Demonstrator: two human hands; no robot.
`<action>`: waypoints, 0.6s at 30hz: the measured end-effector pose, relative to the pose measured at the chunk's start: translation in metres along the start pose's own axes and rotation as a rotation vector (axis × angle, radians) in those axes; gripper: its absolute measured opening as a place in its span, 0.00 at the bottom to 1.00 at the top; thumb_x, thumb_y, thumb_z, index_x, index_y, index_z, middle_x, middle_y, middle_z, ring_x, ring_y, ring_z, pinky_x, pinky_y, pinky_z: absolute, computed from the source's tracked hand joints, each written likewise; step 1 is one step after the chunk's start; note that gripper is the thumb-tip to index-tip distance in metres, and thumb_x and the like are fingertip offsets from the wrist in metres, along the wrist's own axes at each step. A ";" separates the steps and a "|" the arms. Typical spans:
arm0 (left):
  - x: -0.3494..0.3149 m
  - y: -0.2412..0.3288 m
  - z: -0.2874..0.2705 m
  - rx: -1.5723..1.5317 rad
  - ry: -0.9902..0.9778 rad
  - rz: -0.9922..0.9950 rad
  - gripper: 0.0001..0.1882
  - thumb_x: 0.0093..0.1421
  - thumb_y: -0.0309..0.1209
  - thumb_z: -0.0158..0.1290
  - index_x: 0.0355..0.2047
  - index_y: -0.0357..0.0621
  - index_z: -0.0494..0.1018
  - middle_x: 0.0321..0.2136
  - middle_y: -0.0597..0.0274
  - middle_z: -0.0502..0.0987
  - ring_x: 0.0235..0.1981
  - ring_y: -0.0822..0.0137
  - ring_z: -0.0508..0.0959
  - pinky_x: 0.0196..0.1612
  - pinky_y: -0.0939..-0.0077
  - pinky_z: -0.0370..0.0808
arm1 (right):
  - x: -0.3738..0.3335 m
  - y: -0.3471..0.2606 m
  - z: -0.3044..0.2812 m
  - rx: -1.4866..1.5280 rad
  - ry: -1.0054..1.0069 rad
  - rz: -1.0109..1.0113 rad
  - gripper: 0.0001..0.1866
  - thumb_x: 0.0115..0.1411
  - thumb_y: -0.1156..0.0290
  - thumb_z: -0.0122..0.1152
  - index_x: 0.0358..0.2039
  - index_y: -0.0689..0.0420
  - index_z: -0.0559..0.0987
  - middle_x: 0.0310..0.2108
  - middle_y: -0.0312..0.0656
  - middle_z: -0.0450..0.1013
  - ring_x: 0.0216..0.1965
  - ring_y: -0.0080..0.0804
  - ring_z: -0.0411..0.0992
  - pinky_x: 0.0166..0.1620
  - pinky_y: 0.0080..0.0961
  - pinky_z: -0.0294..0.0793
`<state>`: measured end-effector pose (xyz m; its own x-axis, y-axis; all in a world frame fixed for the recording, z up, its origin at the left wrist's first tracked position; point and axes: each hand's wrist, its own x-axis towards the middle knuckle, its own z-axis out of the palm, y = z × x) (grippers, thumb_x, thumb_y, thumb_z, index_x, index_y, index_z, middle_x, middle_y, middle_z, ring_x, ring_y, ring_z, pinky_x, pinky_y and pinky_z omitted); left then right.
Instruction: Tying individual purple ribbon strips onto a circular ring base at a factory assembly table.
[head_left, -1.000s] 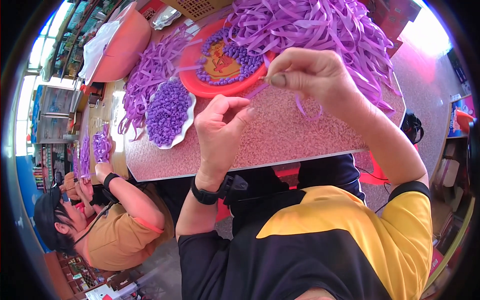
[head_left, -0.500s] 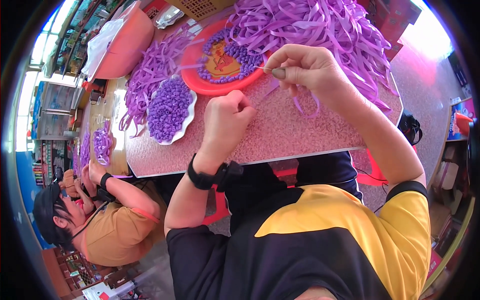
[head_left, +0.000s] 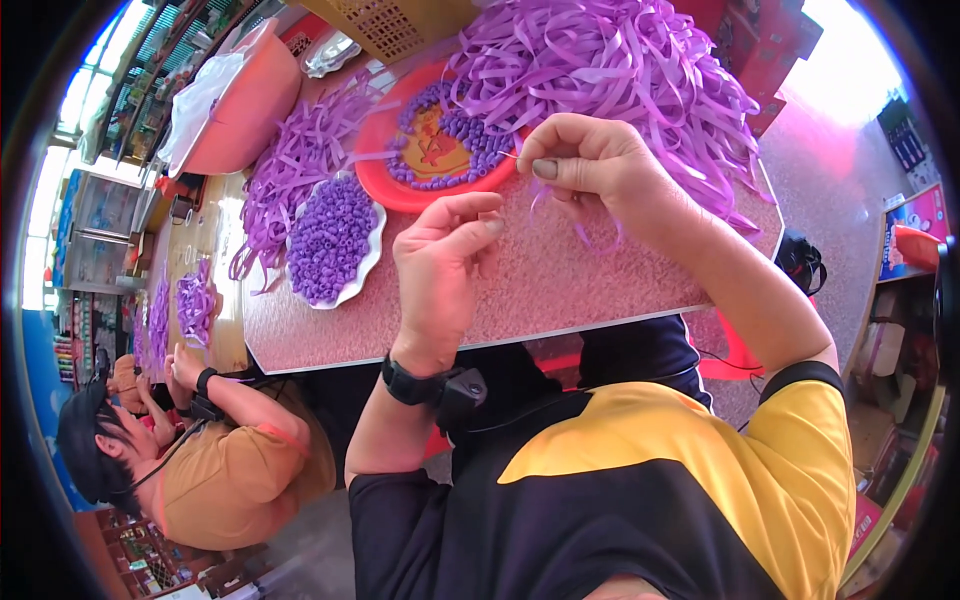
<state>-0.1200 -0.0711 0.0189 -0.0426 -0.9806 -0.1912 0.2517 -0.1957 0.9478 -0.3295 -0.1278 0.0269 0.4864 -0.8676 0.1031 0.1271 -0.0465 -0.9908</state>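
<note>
My right hand (head_left: 590, 165) is closed in a pinch, holding a thin, pale needle (head_left: 509, 154) that points left over the near rim of a red-orange plate (head_left: 375, 185). Purple beads (head_left: 475, 130) lie in a ring on that plate, around a yellow printed middle. My left hand (head_left: 440, 255) is raised over the speckled pink table, lower and to the left. Its index finger and thumb are apart, and nothing shows between them. A white scalloped dish (head_left: 368, 262) heaped with purple beads (head_left: 330, 240) stands left of it.
Purple ribbons (head_left: 610, 80) are piled at the back right, with another heap (head_left: 295, 170) at the left. A pink basin (head_left: 250, 110) and a yellow basket (head_left: 390, 25) stand behind. The pink table's edge (head_left: 500, 334) runs before me. Another person (head_left: 230, 455) works at the left.
My left hand's curled index finger and thumb have come apart. The right hand keeps its pinch on the needle. The view has shifted a little.
</note>
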 end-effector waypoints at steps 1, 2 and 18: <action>0.000 -0.003 0.004 -0.023 -0.021 0.093 0.11 0.59 0.19 0.56 0.42 0.36 0.79 0.31 0.65 0.78 0.24 0.79 0.72 0.26 0.86 0.67 | 0.000 0.000 0.000 0.072 -0.003 -0.005 0.06 0.65 0.72 0.60 0.40 0.60 0.78 0.26 0.30 0.70 0.24 0.14 0.67 0.25 0.13 0.68; 0.000 -0.006 0.009 -0.047 -0.044 0.185 0.12 0.58 0.17 0.56 0.43 0.36 0.79 0.32 0.66 0.78 0.25 0.80 0.72 0.28 0.86 0.66 | -0.001 0.000 0.000 0.143 -0.004 -0.010 0.06 0.65 0.72 0.61 0.40 0.60 0.78 0.27 0.30 0.70 0.24 0.15 0.68 0.25 0.14 0.69; 0.009 -0.005 0.047 -0.246 -0.065 0.502 0.05 0.63 0.20 0.56 0.39 0.35 0.78 0.40 0.57 0.77 0.29 0.72 0.73 0.32 0.81 0.70 | -0.002 -0.004 0.002 0.193 0.044 0.012 0.09 0.66 0.69 0.60 0.41 0.60 0.78 0.26 0.33 0.73 0.23 0.18 0.71 0.25 0.14 0.65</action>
<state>-0.1671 -0.0798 0.0249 0.0828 -0.9531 0.2911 0.4746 0.2946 0.8294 -0.3293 -0.1252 0.0305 0.4510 -0.8886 0.0831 0.2872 0.0564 -0.9562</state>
